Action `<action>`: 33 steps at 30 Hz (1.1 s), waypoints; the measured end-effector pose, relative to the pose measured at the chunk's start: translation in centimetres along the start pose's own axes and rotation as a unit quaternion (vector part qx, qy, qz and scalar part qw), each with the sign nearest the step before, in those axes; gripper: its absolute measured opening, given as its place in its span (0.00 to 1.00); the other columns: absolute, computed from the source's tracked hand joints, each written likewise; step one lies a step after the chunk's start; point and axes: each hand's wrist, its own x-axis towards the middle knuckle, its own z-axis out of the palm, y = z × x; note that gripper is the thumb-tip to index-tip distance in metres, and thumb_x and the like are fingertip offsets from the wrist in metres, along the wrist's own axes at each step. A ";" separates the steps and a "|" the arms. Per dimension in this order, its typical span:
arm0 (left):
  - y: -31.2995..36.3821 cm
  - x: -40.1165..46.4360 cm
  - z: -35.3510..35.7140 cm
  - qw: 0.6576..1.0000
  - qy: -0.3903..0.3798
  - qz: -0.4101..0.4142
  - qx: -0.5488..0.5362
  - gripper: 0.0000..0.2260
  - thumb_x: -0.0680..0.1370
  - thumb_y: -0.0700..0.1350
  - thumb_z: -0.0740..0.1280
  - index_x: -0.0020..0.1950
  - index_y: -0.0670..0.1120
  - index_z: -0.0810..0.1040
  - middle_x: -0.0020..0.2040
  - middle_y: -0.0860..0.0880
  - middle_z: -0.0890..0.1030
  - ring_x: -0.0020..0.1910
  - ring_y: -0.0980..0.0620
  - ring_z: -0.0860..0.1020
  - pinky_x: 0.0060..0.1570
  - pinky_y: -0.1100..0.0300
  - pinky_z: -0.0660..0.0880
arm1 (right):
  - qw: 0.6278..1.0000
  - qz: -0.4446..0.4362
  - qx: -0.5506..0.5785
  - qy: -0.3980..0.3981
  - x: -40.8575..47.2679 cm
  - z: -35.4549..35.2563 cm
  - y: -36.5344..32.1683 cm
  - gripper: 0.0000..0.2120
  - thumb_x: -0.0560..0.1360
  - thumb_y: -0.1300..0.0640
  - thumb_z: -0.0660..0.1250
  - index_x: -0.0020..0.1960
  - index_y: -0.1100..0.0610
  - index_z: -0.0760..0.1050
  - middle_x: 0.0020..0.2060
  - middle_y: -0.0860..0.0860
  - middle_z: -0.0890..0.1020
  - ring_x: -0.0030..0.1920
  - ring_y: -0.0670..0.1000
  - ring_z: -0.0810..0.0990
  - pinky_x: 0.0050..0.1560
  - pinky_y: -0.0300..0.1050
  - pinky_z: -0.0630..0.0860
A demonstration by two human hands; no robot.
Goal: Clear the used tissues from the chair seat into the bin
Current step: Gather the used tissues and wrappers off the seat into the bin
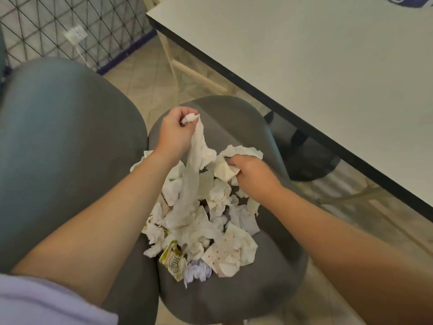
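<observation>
A heap of crumpled white used tissues (206, 221) covers the middle of a grey chair seat (234, 299). Some carry red spots, and a printed wrapper (173, 260) lies at the heap's near edge. My left hand (174, 131) is raised over the far part of the seat, shut on a long tissue (196, 158) that trails down into the heap. My right hand (251, 174) sits on the heap's right side, fingers closed on a crumpled tissue (225, 170). No bin is in view.
A second grey chair seat (61, 146) stands close on the left. A white table (328, 66) with a dark edge fills the upper right, its dark pedestal base (309, 160) beside the chair. A black wire grid (70, 26) stands at the far left.
</observation>
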 end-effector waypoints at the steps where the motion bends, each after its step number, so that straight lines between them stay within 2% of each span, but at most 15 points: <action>1: 1.0 -0.5 0.0 1.000 0.014 0.010 -0.002 0.09 0.77 0.40 0.64 0.42 0.54 0.74 0.41 0.55 0.77 0.38 0.57 0.75 0.37 0.65 0.73 | 1.000 -0.004 0.004 0.002 -0.6 -0.3 -0.1 0.18 0.73 0.71 0.57 0.58 0.60 0.75 0.53 0.57 0.80 0.53 0.58 0.77 0.48 0.47 0.73; 3: 3.2 -1.4 -0.2 0.998 0.051 0.025 -0.005 0.08 0.77 0.42 0.65 0.42 0.55 0.74 0.41 0.56 0.78 0.39 0.60 0.76 0.36 0.68 0.74 | 1.000 -0.017 0.018 0.002 -1.7 -1.0 -0.5 0.18 0.71 0.72 0.57 0.56 0.60 0.77 0.51 0.57 0.80 0.52 0.58 0.77 0.48 0.49 0.75; 5: 5.2 -2.1 -0.6 0.995 0.088 0.027 -0.035 0.07 0.77 0.43 0.66 0.42 0.55 0.74 0.42 0.54 0.79 0.41 0.57 0.78 0.37 0.67 0.75 | 0.999 -0.045 0.027 -0.014 -2.8 -1.6 -1.0 0.19 0.69 0.74 0.59 0.52 0.60 0.79 0.49 0.56 0.79 0.51 0.58 0.76 0.49 0.50 0.75; 7: 6.4 -2.4 -0.7 0.991 0.107 0.000 -0.086 0.06 0.76 0.43 0.66 0.43 0.54 0.74 0.45 0.51 0.80 0.44 0.53 0.80 0.39 0.63 0.77 | 0.997 -0.070 0.022 -0.036 -3.4 -1.9 -1.6 0.17 0.69 0.73 0.61 0.51 0.59 0.80 0.52 0.56 0.78 0.55 0.58 0.75 0.53 0.48 0.73; 10: 7.4 -2.8 0.0 0.978 0.087 -0.079 -0.170 0.03 0.77 0.42 0.65 0.47 0.50 0.74 0.51 0.45 0.81 0.50 0.47 0.81 0.46 0.56 0.80 | 0.994 -0.083 0.005 -0.068 -3.9 -2.0 -2.9 0.14 0.70 0.68 0.64 0.50 0.55 0.81 0.63 0.57 0.72 0.64 0.59 0.69 0.58 0.55 0.73; 13: 7.5 -3.0 1.0 0.954 0.035 -0.161 -0.251 0.07 0.78 0.39 0.65 0.55 0.41 0.75 0.56 0.40 0.80 0.51 0.47 0.81 0.53 0.53 0.79 | 0.995 -0.076 -0.006 -0.068 -3.9 -2.0 -3.9 0.10 0.71 0.65 0.66 0.49 0.56 0.81 0.61 0.57 0.70 0.59 0.59 0.69 0.56 0.55 0.73; 16: 7.1 -3.2 1.3 0.943 -0.002 -0.200 -0.268 0.14 0.77 0.38 0.65 0.62 0.38 0.74 0.56 0.41 0.81 0.43 0.52 0.81 0.46 0.59 0.80 | 0.997 -0.036 0.008 -0.063 -3.5 -1.7 -3.8 0.14 0.72 0.67 0.63 0.53 0.57 0.81 0.55 0.58 0.76 0.57 0.58 0.73 0.54 0.53 0.75; 19: 5.7 -3.3 0.4 0.942 0.015 -0.206 -0.265 0.13 0.77 0.36 0.64 0.62 0.38 0.74 0.47 0.45 0.82 0.37 0.54 0.81 0.38 0.62 0.81 | 0.999 0.016 0.010 -0.038 -3.1 -1.9 -3.1 0.19 0.73 0.71 0.58 0.57 0.58 0.78 0.54 0.57 0.79 0.54 0.58 0.77 0.51 0.47 0.75; 22: 3.4 -3.5 -1.1 0.918 0.031 -0.259 -0.299 0.14 0.78 0.36 0.62 0.64 0.40 0.73 0.41 0.47 0.79 0.32 0.55 0.80 0.29 0.62 0.79 | 0.999 0.026 0.026 0.000 -3.1 -2.4 -2.4 0.20 0.73 0.70 0.57 0.57 0.56 0.79 0.56 0.54 0.80 0.56 0.56 0.77 0.53 0.43 0.74; 24: 2.1 -4.4 -1.3 0.901 -0.013 -0.305 -0.307 0.10 0.80 0.37 0.60 0.60 0.40 0.73 0.39 0.47 0.76 0.28 0.54 0.80 0.25 0.63 0.76 | 0.999 0.021 0.027 0.018 -3.2 -2.8 -2.1 0.19 0.74 0.69 0.57 0.57 0.56 0.80 0.55 0.54 0.81 0.55 0.56 0.78 0.52 0.42 0.74; 26: 1.0 -5.6 -1.0 0.905 -0.094 -0.328 -0.256 0.04 0.80 0.38 0.58 0.51 0.43 0.72 0.39 0.47 0.74 0.33 0.52 0.79 0.25 0.63 0.76 | 0.999 0.020 0.018 0.025 -3.4 -3.0 -2.0 0.16 0.74 0.69 0.57 0.54 0.61 0.80 0.51 0.57 0.82 0.52 0.58 0.78 0.46 0.40 0.71; 27: 0.6 -6.2 -0.7 0.910 -0.139 -0.327 -0.216 0.04 0.79 0.37 0.60 0.50 0.44 0.71 0.40 0.47 0.75 0.36 0.51 0.78 0.28 0.61 0.77 | 1.000 0.016 0.011 0.020 -3.6 -3.0 -1.9 0.14 0.74 0.68 0.57 0.53 0.63 0.79 0.49 0.58 0.82 0.50 0.58 0.79 0.44 0.39 0.69; 30: 0.0 -7.5 0.9 0.922 -0.236 -0.289 -0.106 0.11 0.76 0.34 0.65 0.55 0.46 0.73 0.45 0.47 0.79 0.41 0.51 0.78 0.36 0.59 0.78 | 1.000 0.012 0.012 -0.004 -4.5 -3.3 -1.6 0.10 0.75 0.67 0.59 0.48 0.64 0.79 0.43 0.57 0.82 0.42 0.56 0.78 0.39 0.43 0.71; 32: 0.4 -8.4 2.1 0.924 -0.290 -0.243 -0.053 0.09 0.75 0.35 0.66 0.52 0.47 0.75 0.47 0.49 0.79 0.42 0.53 0.78 0.39 0.61 0.76 | 0.999 0.006 0.015 -0.033 -5.6 -4.1 -1.4 0.09 0.75 0.65 0.60 0.46 0.64 0.79 0.40 0.55 0.81 0.40 0.55 0.77 0.39 0.46 0.74; 33: 0.7 -8.7 2.6 0.923 -0.314 -0.218 -0.036 0.08 0.75 0.36 0.67 0.50 0.48 0.76 0.51 0.51 0.78 0.45 0.54 0.78 0.41 0.62 0.75 | 0.999 0.002 0.008 -0.050 -6.3 -4.6 -1.3 0.09 0.75 0.64 0.61 0.46 0.64 0.79 0.39 0.54 0.80 0.39 0.53 0.75 0.39 0.44 0.73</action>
